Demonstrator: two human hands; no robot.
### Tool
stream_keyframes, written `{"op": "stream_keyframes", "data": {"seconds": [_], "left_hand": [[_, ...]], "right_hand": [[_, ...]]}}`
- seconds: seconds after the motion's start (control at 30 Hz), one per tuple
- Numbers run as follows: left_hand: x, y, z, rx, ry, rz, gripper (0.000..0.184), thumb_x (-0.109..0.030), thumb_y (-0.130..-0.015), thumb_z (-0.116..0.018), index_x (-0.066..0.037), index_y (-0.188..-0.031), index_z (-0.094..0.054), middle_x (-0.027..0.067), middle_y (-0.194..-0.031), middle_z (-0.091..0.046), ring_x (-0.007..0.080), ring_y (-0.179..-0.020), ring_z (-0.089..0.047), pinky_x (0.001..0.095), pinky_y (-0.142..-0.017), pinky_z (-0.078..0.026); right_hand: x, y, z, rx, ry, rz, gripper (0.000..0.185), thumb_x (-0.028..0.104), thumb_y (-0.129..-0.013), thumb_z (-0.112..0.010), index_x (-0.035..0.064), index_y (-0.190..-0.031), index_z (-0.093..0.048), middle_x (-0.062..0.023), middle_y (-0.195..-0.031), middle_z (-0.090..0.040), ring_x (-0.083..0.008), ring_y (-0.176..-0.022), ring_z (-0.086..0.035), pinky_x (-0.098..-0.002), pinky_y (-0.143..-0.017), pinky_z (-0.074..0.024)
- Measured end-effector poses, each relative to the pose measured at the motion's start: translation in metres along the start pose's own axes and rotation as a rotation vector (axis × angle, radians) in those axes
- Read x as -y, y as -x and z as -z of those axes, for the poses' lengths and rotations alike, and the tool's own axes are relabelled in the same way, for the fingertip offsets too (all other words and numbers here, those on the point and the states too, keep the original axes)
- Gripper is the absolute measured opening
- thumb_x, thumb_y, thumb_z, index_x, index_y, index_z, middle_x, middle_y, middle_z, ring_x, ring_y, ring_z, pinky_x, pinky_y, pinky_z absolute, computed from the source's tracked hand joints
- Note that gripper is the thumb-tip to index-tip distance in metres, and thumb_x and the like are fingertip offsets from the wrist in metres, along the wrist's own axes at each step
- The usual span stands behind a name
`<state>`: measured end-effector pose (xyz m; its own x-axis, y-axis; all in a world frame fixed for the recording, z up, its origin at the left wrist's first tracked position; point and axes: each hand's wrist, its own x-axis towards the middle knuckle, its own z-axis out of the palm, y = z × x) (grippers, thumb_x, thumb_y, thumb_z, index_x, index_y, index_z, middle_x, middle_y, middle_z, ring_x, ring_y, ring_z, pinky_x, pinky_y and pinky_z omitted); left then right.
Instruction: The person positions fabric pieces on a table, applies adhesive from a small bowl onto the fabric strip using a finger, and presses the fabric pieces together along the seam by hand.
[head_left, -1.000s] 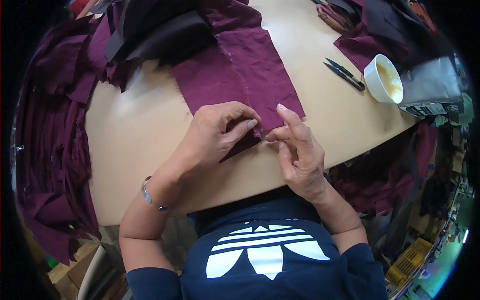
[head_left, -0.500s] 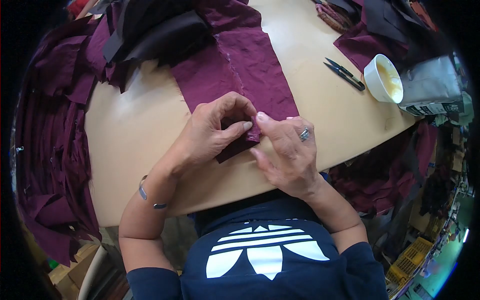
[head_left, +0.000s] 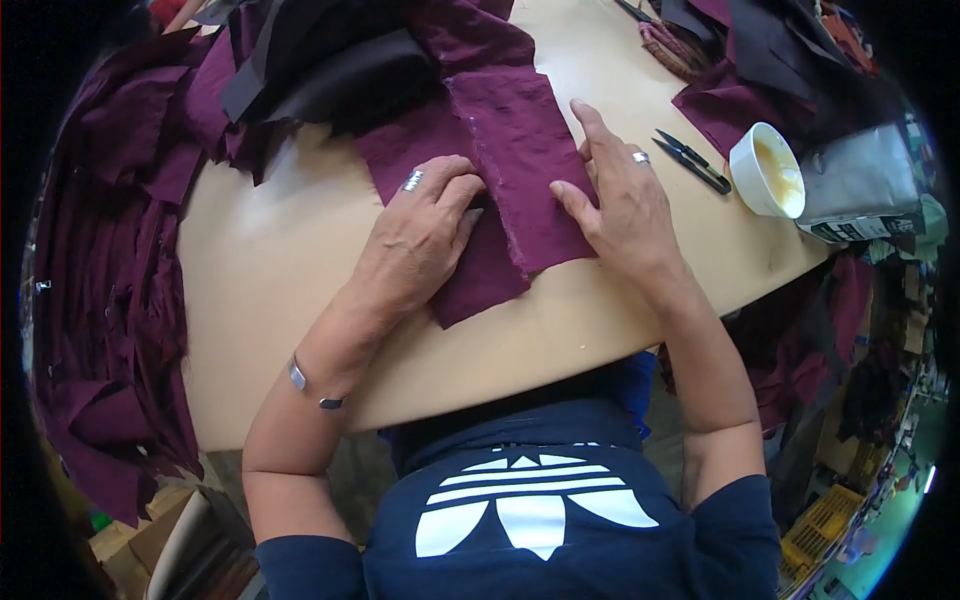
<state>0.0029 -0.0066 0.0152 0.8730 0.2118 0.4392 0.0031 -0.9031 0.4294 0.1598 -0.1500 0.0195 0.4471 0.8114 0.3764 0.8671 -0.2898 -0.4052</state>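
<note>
A maroon fabric piece lies spread on the table, with a frayed seam running down its middle. My left hand rests on the piece left of the seam, its fingers curled in against the cloth and the fingertips partly hidden. At the fabric's right edge is my right hand, with index finger stretched out and thumb apart. The thumb tip touches or hovers just over the cloth; I cannot tell which. Nothing is held in the right hand.
Black thread snips lie right of the fabric, beside a white bowl of yellowish paste and a silver bag. Dark cloth covers the fabric's upper left. A maroon fabric stack hangs at left; more cloth lies upper right.
My hands have parted from the seam's lower end. The right hand moved up and right and opened; the left shifted slightly up. The fabric's lower end now lies flatter, spread wider.
</note>
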Motion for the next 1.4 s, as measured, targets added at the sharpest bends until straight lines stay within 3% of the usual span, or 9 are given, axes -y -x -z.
{"op": "stream_keyframes", "data": {"seconds": [0.17, 0.27, 0.47, 0.67, 0.77, 1.03, 1.23, 1.37, 1.4], "left_hand": [[0.003, -0.003, 0.001, 0.137, -0.018, 0.072, 0.017, -0.002, -0.082, -0.059, 0.000, -0.098, -0.054, 0.0145, -0.107, -0.052, 0.0322, -0.104, -0.054, 0.0392, -0.088, -0.045], [0.004, 0.001, -0.010, 0.013, -0.018, 0.032, 0.021, -0.003, -0.083, -0.058, 0.000, -0.104, -0.054, 0.0159, -0.112, -0.051, 0.0335, -0.111, -0.050, 0.0394, -0.095, -0.043], [0.006, 0.002, -0.009, 0.065, -0.092, -0.012, 0.031, -0.005, -0.086, -0.055, 0.000, -0.117, -0.053, 0.0163, -0.123, -0.049, 0.0329, -0.119, -0.046, 0.0387, -0.102, -0.039], [0.013, 0.005, -0.006, 0.107, -0.085, -0.083, 0.030, -0.006, -0.088, -0.054, -0.001, -0.117, -0.055, 0.0159, -0.125, -0.050, 0.0321, -0.121, -0.045, 0.0392, -0.103, -0.037], [0.016, 0.000, -0.004, 0.077, -0.118, -0.051, 0.032, -0.008, -0.088, -0.054, -0.002, -0.120, -0.054, 0.0154, -0.127, -0.050, 0.0321, -0.121, -0.045, 0.0396, -0.104, -0.035], [0.003, 0.012, -0.003, 0.045, -0.090, -0.177, 0.026, 0.001, -0.080, -0.059, 0.001, -0.106, -0.060, 0.0154, -0.113, -0.057, 0.0327, -0.107, -0.056, 0.0383, -0.093, -0.047], [-0.004, 0.017, 0.003, 0.296, -0.038, -0.236, 0.037, 0.001, -0.077, -0.051, -0.001, -0.113, -0.058, 0.0125, -0.119, -0.052, 0.0275, -0.122, -0.047, 0.0463, -0.108, -0.028], [-0.002, 0.017, 0.002, 0.326, 0.020, -0.212, 0.039, 0.001, -0.077, -0.049, -0.001, -0.115, -0.057, 0.0129, -0.120, -0.052, 0.0280, -0.124, -0.045, 0.0484, -0.109, -0.024], [-0.003, 0.016, 0.003, 0.325, 0.029, -0.206, 0.040, 0.001, -0.077, -0.049, 0.000, -0.116, -0.057, 0.0130, -0.120, -0.052, 0.0281, -0.125, -0.044, 0.0490, -0.109, -0.024]], "right_hand": [[0.001, -0.028, -0.010, 0.088, -0.105, -0.126, 0.062, 0.013, -0.081, -0.061, 0.0127, -0.137, -0.035, -0.0220, -0.080, -0.062, -0.0393, -0.075, -0.060, -0.0463, -0.073, -0.0461], [-0.009, -0.027, -0.026, -0.026, -0.101, 0.035, 0.056, 0.008, -0.082, -0.058, 0.0128, -0.134, -0.038, -0.0191, -0.079, -0.063, -0.0378, -0.074, -0.061, -0.0474, -0.072, -0.0467], [-0.023, -0.030, -0.030, -0.157, -0.262, 0.036, 0.055, 0.000, -0.083, -0.054, 0.0177, -0.134, -0.044, -0.0094, -0.064, -0.048, -0.0173, -0.057, -0.047, -0.0302, -0.062, -0.0435], [-0.018, -0.027, -0.020, -0.061, -0.279, -0.104, 0.052, 0.000, -0.083, -0.055, 0.0169, -0.132, -0.046, -0.0061, -0.067, -0.045, -0.0151, -0.059, -0.045, -0.0277, -0.063, -0.0422], [-0.018, -0.027, -0.022, -0.114, -0.214, -0.011, 0.047, 0.003, -0.082, -0.054, 0.0151, -0.126, -0.045, -0.0194, -0.075, -0.062, -0.0383, -0.071, -0.061, -0.0461, -0.068, -0.0463], [-0.013, -0.019, -0.013, -0.036, -0.215, -0.046, 0.051, 0.007, -0.082, -0.057, 0.0143, -0.130, -0.042, -0.0218, -0.079, -0.062, -0.0397, -0.072, -0.060, -0.0464, -0.069, -0.0467], [-0.027, -0.011, -0.013, -0.059, -0.236, 0.126, 0.058, 0.008, -0.082, -0.060, 0.0161, -0.135, -0.039, -0.0220, -0.077, -0.062, -0.0391, -0.069, -0.060, -0.0442, -0.066, -0.0467], [-0.006, -0.010, 0.018, 0.246, -0.292, -0.316, 0.060, 0.002, -0.082, -0.060, 0.0143, -0.137, -0.039, -0.0176, -0.109, -0.061, -0.0238, -0.078, -0.060, -0.0313, -0.079, -0.0474], [-0.006, -0.005, 0.016, 0.198, -0.306, -0.235, 0.061, 0.003, -0.081, -0.061, 0.0148, -0.137, -0.039, -0.0171, -0.097, -0.060, -0.0275, -0.074, -0.060, -0.0344, -0.075, -0.0469]]}}
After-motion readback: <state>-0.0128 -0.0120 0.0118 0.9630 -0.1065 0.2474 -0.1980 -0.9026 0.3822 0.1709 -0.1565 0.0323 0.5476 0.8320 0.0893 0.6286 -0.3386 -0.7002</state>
